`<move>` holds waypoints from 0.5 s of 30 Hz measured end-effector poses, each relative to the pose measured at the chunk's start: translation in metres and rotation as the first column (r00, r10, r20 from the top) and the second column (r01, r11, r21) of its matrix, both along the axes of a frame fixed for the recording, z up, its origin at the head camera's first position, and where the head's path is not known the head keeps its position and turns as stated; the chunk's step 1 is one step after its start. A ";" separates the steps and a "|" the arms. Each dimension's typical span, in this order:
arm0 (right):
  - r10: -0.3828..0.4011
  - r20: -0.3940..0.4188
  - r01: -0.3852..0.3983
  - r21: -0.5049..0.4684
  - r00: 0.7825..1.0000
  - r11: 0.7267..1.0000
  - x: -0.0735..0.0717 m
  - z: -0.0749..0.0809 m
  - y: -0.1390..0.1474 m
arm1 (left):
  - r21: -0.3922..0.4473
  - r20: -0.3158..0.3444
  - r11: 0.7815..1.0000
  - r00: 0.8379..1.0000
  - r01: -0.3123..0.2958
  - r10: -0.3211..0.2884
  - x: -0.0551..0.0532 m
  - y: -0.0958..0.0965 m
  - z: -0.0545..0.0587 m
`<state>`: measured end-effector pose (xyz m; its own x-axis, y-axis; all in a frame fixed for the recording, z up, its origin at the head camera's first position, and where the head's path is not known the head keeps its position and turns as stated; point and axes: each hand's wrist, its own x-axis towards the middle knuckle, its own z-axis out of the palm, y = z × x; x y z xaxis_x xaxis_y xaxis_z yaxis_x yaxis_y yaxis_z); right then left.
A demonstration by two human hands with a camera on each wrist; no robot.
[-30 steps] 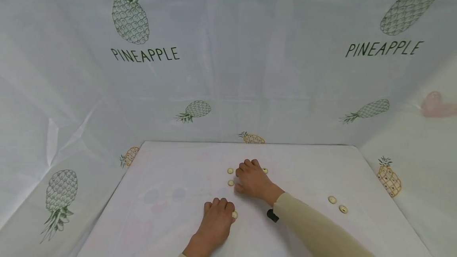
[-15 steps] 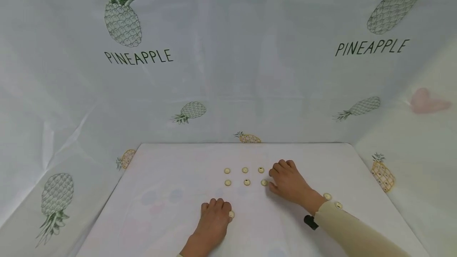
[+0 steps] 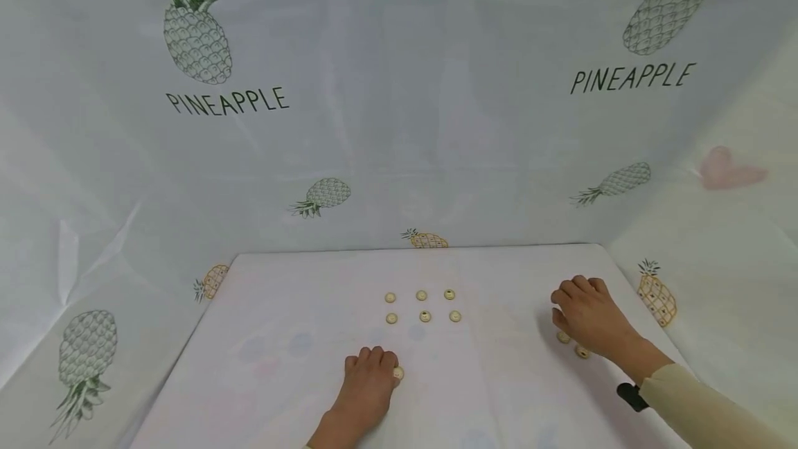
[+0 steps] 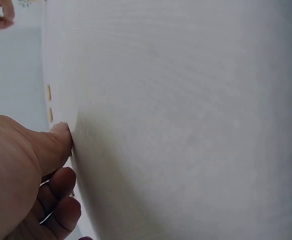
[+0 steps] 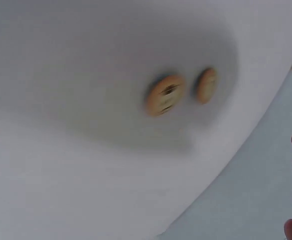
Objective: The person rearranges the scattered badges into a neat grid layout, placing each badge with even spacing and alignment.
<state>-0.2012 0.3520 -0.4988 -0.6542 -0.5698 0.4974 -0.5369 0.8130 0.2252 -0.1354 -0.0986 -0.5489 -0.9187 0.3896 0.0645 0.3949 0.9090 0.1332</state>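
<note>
In the head view my left hand point(image 3: 368, 388) stays low on the white table, fingers bent. A pale round wooden disc point(image 3: 399, 372) shows at its thumb side, pinched there between thumb and forefinger. The left wrist view has the thumb point(image 4: 58, 142) down at the cloth and the other fingers curled; they hide that disc. My right hand point(image 3: 589, 315), loosely bent and holding nothing, hovers over two more discs at the right. Its own wrist view shows one disc point(image 5: 166, 95) with dark marks on its face, and another disc point(image 5: 206, 85) beside it, both in the hand's shadow.
Several matching discs point(image 3: 425, 316) lie in two short rows near the middle of the table point(image 3: 299, 393). Pineapple-printed sheeting point(image 3: 386, 123) hangs behind and at both sides. A dark band point(image 3: 632, 397) shows at the right cuff.
My right hand has swept from the rows of discs over to the two discs at the right, uncovering the rows. The left hand stays put with its disc; the view has shifted slightly.
</note>
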 end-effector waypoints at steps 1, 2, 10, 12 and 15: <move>-0.011 0.006 0.011 0.005 1.000 1.000 0.003 -0.001 0.006 | 0.003 0.005 1.000 1.000 -0.001 0.001 0.000 0.000 0.000; -0.024 0.018 0.024 0.008 1.000 1.000 0.006 -0.002 0.011 | 0.003 0.010 1.000 1.000 -0.002 0.002 0.000 0.000 0.000; -0.091 0.089 0.088 0.033 0.992 0.996 0.024 -0.022 0.026 | 0.014 0.007 1.000 1.000 0.000 0.000 0.001 0.001 0.001; -0.113 0.110 0.109 0.038 0.987 0.993 0.027 -0.028 0.025 | 0.019 -0.002 1.000 1.000 0.004 -0.003 0.001 0.001 0.001; -0.154 0.140 0.147 0.057 0.978 0.987 0.029 -0.035 0.023 | 0.024 -0.009 1.000 1.000 0.009 -0.009 0.003 0.001 0.003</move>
